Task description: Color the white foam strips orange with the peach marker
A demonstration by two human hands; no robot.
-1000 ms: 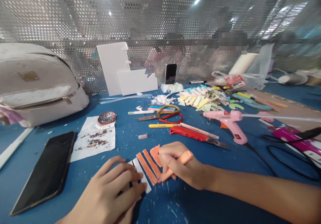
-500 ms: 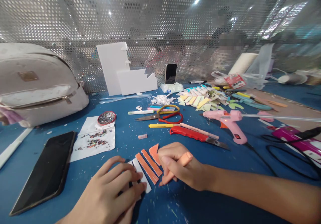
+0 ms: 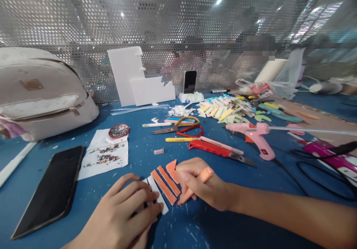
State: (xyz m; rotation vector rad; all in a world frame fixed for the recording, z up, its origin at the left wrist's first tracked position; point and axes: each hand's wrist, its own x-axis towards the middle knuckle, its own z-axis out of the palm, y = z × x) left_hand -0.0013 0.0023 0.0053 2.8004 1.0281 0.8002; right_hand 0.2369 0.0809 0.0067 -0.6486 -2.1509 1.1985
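Note:
My right hand [image 3: 199, 184] is closed around an orange marker [image 3: 205, 175], its tip pointing down by the lower end of the orange strips. Two narrow strips coloured orange [image 3: 164, 187] lie side by side between my hands. A smaller orange piece [image 3: 172, 170] lies beside them, partly behind my right fingers. My left hand [image 3: 134, 204] rests with its fingers apart and bent over some white strips [image 3: 161, 198], fingertips touching them. Its thumb is mostly hidden. A small pinkish marker cap [image 3: 158, 152] lies beyond the strips.
Past my hands lie a red-handled cutter [image 3: 210, 149], scissors [image 3: 170, 129], markers and a pink glue gun [image 3: 256, 133] with its cable. A heap of coloured pieces [image 3: 223, 109] is farther back. At left are a phone [image 3: 50, 189], sequins on paper [image 3: 107, 159] and a backpack [image 3: 41, 92].
The marker in my right hand has shifted very slightly at its tip. My left hand and the strips stay where they were.

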